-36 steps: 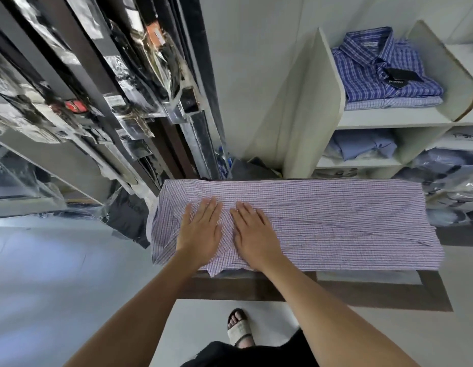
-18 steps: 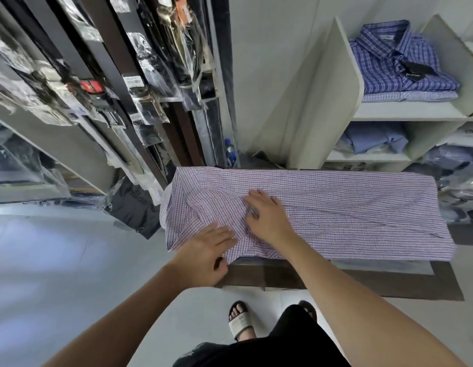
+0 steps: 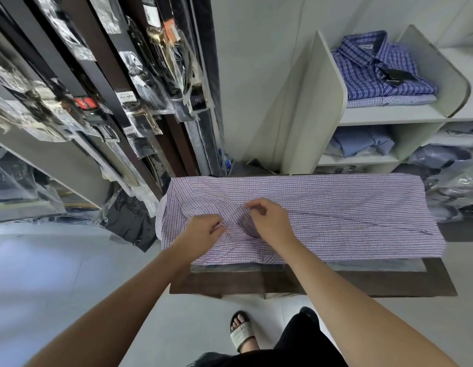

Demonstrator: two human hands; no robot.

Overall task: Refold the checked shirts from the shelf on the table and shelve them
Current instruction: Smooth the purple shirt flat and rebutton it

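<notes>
— Purple checks! Where is the shirt [image 3: 349,215]?

— It lies spread out on the brown surface [image 3: 362,283], just in front of the shelf [image 3: 388,116]. Its left end hangs over the edge.

— What are the hands doing?

— Both arms reach forward and down. The left hand [image 3: 203,230] sits on the cloth with its fingers curled in, and its grip pinches a bit of the shirt. The right hand [image 3: 269,221] is just beside it, knuckles up. Its grip pinches a small fold too, with the fingertips bent toward the left.

— Can you see the collar?

— No. The cloth is bunched up between the hands, so I can't tell. The left fingertips are tucked out of sight.

— What else is hard to see?

— Shiny wrapped things hang on the left, too blurry to name. A blue checked shirt [image 3: 375,67] lies folded on the top shelf. The bottom shelf is hidden behind the surface.
</notes>
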